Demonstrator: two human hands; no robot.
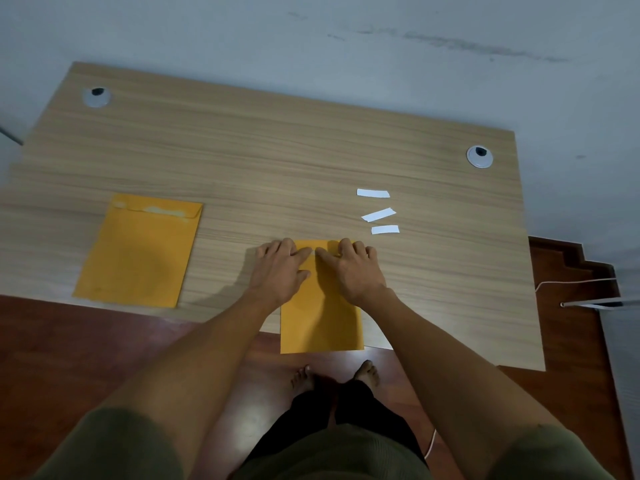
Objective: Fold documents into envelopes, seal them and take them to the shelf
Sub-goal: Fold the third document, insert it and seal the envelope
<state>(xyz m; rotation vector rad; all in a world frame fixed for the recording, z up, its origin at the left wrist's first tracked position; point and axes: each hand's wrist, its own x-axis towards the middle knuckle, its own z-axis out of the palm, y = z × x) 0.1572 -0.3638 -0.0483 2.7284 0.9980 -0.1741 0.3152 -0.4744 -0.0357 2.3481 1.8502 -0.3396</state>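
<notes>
A yellow envelope [320,317] lies at the desk's front edge, its lower end hanging over the edge. My left hand [282,268] and my right hand [353,268] press flat on its top flap, the index fingertips almost meeting at the middle. A second yellow envelope [140,251] lies flap-down on the left part of the desk, apart from both hands. Three white paper strips [378,214] lie just beyond my right hand. No loose document shows.
The wooden desk [277,150] stands against a grey wall, with a round cable grommet [97,97] at the back left and another [479,155] at the back right. A white cord [575,282] and a metal bar lie on the red floor at right.
</notes>
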